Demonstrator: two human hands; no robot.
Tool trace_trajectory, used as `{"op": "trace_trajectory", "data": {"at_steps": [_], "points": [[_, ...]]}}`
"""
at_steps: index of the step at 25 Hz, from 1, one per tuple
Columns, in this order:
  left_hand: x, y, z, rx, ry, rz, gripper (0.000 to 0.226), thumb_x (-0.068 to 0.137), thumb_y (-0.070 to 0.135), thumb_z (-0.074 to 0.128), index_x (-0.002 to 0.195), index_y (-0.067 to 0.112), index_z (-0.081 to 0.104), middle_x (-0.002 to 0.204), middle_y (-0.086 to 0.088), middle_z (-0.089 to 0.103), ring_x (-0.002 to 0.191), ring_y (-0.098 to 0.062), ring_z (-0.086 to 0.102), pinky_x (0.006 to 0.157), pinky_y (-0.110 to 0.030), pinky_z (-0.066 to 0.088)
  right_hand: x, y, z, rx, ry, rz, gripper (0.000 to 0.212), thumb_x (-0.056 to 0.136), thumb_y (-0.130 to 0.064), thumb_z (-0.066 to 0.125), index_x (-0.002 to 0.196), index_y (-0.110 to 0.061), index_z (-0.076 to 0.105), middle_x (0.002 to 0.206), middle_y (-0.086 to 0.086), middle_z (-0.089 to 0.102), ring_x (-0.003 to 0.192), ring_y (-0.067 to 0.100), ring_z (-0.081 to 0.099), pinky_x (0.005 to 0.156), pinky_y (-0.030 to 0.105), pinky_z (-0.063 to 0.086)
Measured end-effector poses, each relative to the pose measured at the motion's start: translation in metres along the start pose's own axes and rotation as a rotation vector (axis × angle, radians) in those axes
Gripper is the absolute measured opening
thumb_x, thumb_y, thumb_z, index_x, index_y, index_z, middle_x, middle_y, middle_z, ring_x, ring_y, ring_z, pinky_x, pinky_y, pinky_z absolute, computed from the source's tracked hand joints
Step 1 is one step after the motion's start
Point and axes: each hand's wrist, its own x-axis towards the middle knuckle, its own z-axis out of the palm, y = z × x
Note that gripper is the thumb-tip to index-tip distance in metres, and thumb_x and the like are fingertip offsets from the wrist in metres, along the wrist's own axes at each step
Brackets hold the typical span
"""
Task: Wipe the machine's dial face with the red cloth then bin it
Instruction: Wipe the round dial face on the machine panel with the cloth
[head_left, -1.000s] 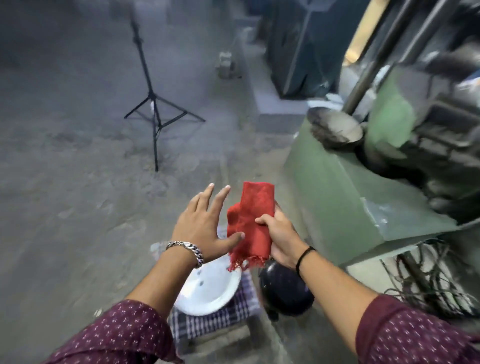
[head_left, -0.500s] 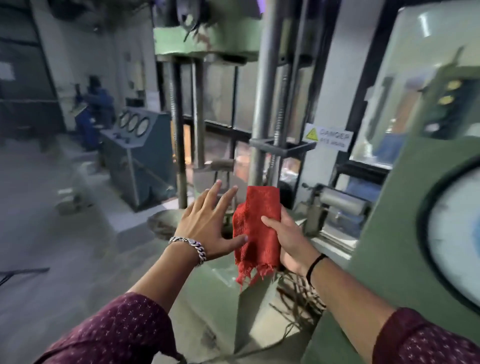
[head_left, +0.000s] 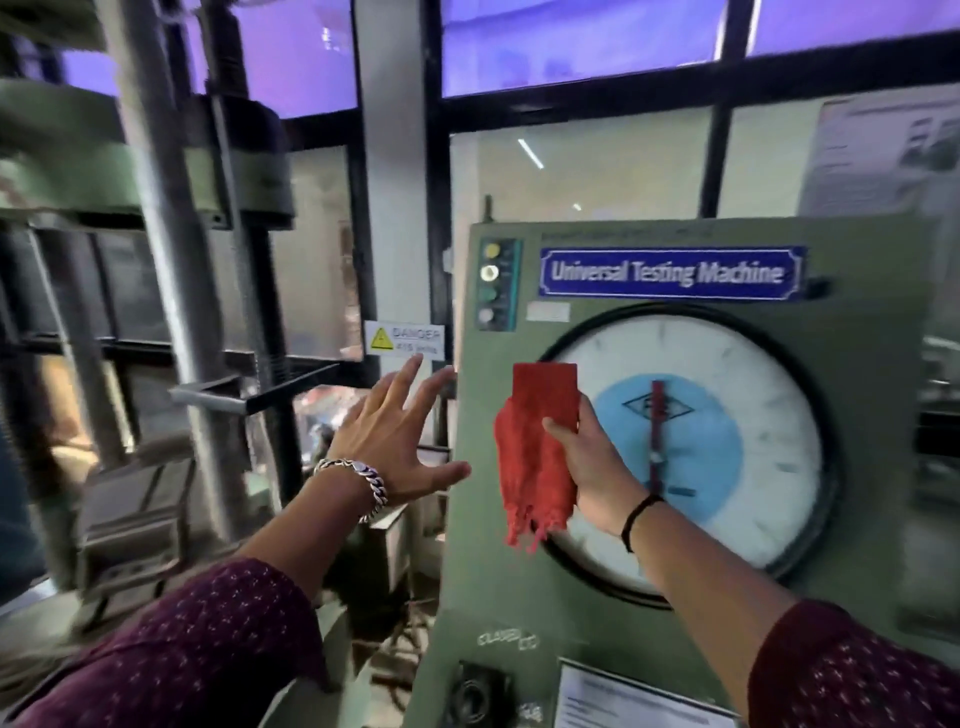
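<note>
A folded red cloth (head_left: 537, 447) with a frayed lower edge hangs from my right hand (head_left: 589, 467), which grips it in front of the left rim of the dial. The dial face (head_left: 737, 452) is round and white with a blue centre and a red needle, set in the green Universal Testing Machine panel (head_left: 519, 582). Whether the cloth touches the glass I cannot tell. My left hand (head_left: 400, 441) is held up to the left of the panel with fingers spread and nothing in it. No bin is in view.
Steel columns (head_left: 171, 291) and a green crosshead (head_left: 78, 171) of the loading frame stand at the left. A danger sign (head_left: 405, 339) is fixed behind my left hand. Coloured buttons (head_left: 491, 286) sit at the panel's upper left. Windows fill the back.
My view has swung up from the floor and right onto the dial panel. Both hands rose with it; my left hand has drawn away from the cloth, which now sits before the dial.
</note>
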Motion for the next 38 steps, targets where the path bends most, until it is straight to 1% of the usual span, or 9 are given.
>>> {"op": "trace_trajectory", "data": {"at_steps": [3, 8, 13, 16, 20, 27, 32, 35, 38], "points": [[0.045, 0.051, 0.028, -0.001, -0.024, 0.072, 0.124, 0.072, 0.089, 0.065, 0.171, 0.051, 0.001, 0.185, 0.004, -0.003, 0.167, -0.032, 0.014, 0.132, -0.056, 0.026, 0.016, -0.013, -0.087, -0.19, 0.201, -0.096, 0.046, 0.115, -0.009, 0.059, 0.149, -0.04, 0.058, 0.134, 0.014, 0.08, 0.107, 0.02, 0.079, 0.094, 0.04, 0.066], [0.109, 0.107, 0.075, -0.086, -0.057, 0.154, 0.124, 0.066, 0.092, 0.057, 0.171, 0.052, 0.004, 0.185, 0.005, -0.001, 0.165, -0.031, 0.017, 0.127, -0.06, 0.031, 0.025, -0.034, -0.185, -0.602, 0.426, -0.212, 0.062, 0.118, -0.029, 0.052, 0.159, -0.072, 0.033, 0.132, -0.007, 0.077, 0.093, 0.019, 0.078, 0.083, 0.033, 0.061], [0.164, 0.123, 0.129, -0.213, -0.083, 0.213, 0.121, 0.07, 0.09, 0.064, 0.17, 0.053, 0.007, 0.185, 0.009, 0.0, 0.166, -0.026, 0.017, 0.126, -0.058, 0.034, 0.073, -0.033, -0.229, -0.824, 0.803, -0.393, 0.067, 0.118, -0.02, 0.048, 0.177, -0.042, 0.028, 0.161, 0.013, 0.065, 0.132, 0.043, 0.068, 0.101, 0.051, 0.057], [0.195, 0.122, 0.157, -0.201, -0.116, 0.288, 0.123, 0.067, 0.093, 0.059, 0.169, 0.053, 0.003, 0.185, 0.009, -0.004, 0.168, -0.025, 0.009, 0.132, -0.055, 0.022, 0.105, -0.009, -0.238, -1.351, 0.674, -0.307, 0.077, 0.115, -0.02, 0.05, 0.18, -0.04, 0.016, 0.19, 0.001, 0.017, 0.172, 0.04, 0.023, 0.13, 0.069, 0.032], [0.238, 0.125, 0.19, -0.068, -0.087, 0.386, 0.125, 0.069, 0.09, 0.06, 0.171, 0.048, 0.001, 0.185, 0.006, -0.01, 0.17, -0.024, 0.0, 0.136, -0.054, 0.006, 0.148, 0.043, -0.24, -1.584, 0.46, -0.119, 0.086, 0.112, -0.071, 0.037, 0.17, -0.05, -0.022, 0.18, -0.007, -0.038, 0.168, 0.038, -0.033, 0.132, 0.074, -0.016], [0.289, 0.134, 0.228, 0.319, 0.076, 0.557, 0.164, 0.042, 0.083, 0.089, 0.176, 0.035, 0.008, 0.185, -0.013, -0.005, 0.168, -0.044, 0.004, 0.132, -0.07, 0.002, 0.12, 0.087, -0.292, -1.419, 0.685, -0.13, 0.086, 0.093, -0.1, 0.005, 0.166, -0.065, -0.024, 0.178, -0.015, -0.04, 0.168, 0.032, -0.032, 0.133, 0.077, -0.007], [0.294, 0.134, 0.238, 0.321, 0.075, 0.557, 0.179, 0.031, 0.086, 0.092, 0.177, 0.033, 0.003, 0.185, -0.014, -0.006, 0.169, -0.045, 0.0, 0.131, -0.073, 0.002, 0.157, 0.069, -0.259, -1.569, 0.648, -0.354, 0.089, 0.1, -0.091, 0.027, 0.178, -0.05, 0.013, 0.191, -0.004, -0.003, 0.175, 0.042, -0.006, 0.133, 0.078, -0.004], [0.294, 0.133, 0.238, 0.345, 0.055, 0.562, 0.179, 0.033, 0.088, 0.091, 0.176, 0.032, -0.001, 0.184, -0.015, -0.008, 0.168, -0.044, 0.0, 0.131, -0.072, 0.002, 0.097, 0.136, -0.281, -1.633, 0.575, -0.445, 0.084, 0.102, -0.087, 0.036, 0.177, -0.054, 0.018, 0.191, -0.012, 0.001, 0.176, 0.037, 0.001, 0.13, 0.081, 0.015], [0.29, 0.139, 0.241, 0.366, 0.058, 0.551, 0.183, 0.031, 0.087, 0.093, 0.177, 0.026, 0.0, 0.184, -0.018, -0.006, 0.169, -0.042, 0.004, 0.131, -0.073, 0.004, 0.131, 0.094, -0.278, -1.48, 0.725, -0.366, 0.085, 0.103, -0.089, 0.025, 0.178, -0.052, 0.012, 0.191, -0.012, -0.003, 0.176, 0.039, -0.001, 0.134, 0.078, 0.004]]}}
